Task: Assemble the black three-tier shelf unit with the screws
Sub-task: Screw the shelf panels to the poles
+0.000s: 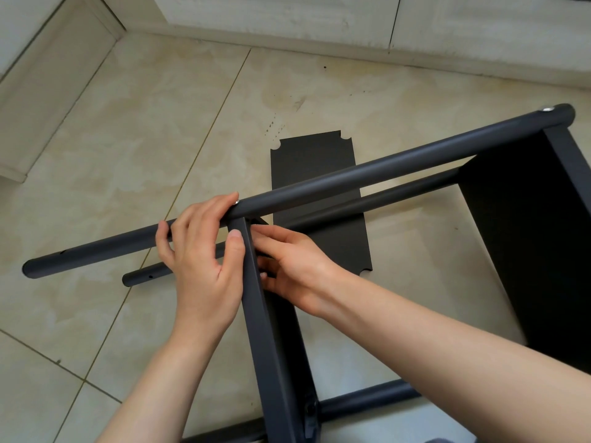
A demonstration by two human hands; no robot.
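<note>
Shelf unit (399, 167) lies sideways, poles running left-right; left hand (201, 260) wraps a pole, right hand (297, 270) pinches the board edge.

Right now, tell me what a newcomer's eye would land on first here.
First, the two bare hands at the centre: the left hand grips the long black pole at a joint, and the right hand reaches in under it beside the shelf panel. A silver screw glints at the pole's far right end. A loose black shelf board lies flat on the tiled floor behind.
</note>
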